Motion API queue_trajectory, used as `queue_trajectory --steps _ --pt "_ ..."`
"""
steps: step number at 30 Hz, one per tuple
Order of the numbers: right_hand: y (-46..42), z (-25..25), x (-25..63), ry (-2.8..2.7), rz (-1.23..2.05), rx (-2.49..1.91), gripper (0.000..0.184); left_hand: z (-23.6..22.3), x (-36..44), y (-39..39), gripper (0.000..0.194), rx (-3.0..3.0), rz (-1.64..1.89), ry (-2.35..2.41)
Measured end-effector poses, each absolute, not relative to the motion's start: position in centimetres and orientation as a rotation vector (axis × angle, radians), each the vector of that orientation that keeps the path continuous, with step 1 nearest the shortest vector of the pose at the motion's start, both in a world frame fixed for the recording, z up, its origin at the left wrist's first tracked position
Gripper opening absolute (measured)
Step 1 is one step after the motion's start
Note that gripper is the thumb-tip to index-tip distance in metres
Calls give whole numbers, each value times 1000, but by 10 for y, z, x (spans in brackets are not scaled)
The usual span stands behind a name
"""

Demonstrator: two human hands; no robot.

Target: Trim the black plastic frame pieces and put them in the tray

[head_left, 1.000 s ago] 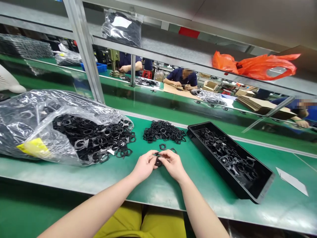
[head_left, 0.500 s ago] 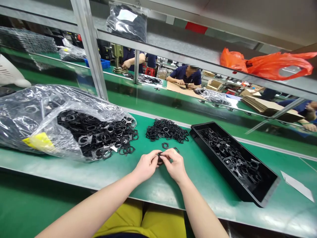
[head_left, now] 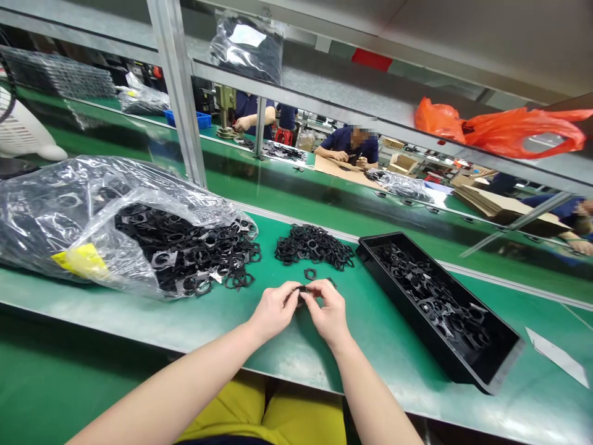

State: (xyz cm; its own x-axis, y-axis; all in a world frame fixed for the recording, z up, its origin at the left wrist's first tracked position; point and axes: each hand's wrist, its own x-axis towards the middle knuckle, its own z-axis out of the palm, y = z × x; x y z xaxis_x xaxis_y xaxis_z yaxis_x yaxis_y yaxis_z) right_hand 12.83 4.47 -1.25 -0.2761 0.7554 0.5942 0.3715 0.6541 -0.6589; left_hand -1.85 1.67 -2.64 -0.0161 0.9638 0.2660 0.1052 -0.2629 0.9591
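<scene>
My left hand (head_left: 277, 309) and my right hand (head_left: 328, 311) meet over the green bench, thumbs and fingertips pinched on one small black part (head_left: 301, 288). Fingers cover most of that part, so its full outline is hidden. Just beyond them lies a single black ring-like piece (head_left: 310, 274), with another piece partly behind my right fingers. Farther back is a heap of black ring-like pieces (head_left: 315, 247). To the left, flat black plates with round holes (head_left: 185, 253) spill from an open clear plastic bag (head_left: 92, 185). On the right, a long black tray (head_left: 407, 309) holds similar plates.
A metal upright (head_left: 178, 93) and a shelf rail stand behind the bench. An orange plastic bag (head_left: 523, 130) and a wrapped bag (head_left: 248, 49) lie on the shelf. A white card (head_left: 556, 357) is at the right. Co-workers (head_left: 349, 148) sit at the far bench.
The black part between my fingertips has turned slightly and now shows as a thinner dark edge. Both hands stay in nearly the same place; the whole view has shifted a little.
</scene>
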Motion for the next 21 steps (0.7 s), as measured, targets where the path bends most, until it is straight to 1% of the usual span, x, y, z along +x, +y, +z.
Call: queue_trajectory --steps 3,9,17,21 --pt "44 -11 128 -1868 488 -883 2 -25 -18 16 20 1451 1406 1187" --pt "43 -8 128 -1860 518 -877 12 -24 -18 16 20 1449 1424 1177" --pt "42 -8 129 -1816 584 -877 11 -27 -19 15 21 1546 1459 1122" --pt "44 -12 130 -1764 665 -882 8 -30 -21 16 22 1621 1472 1078"
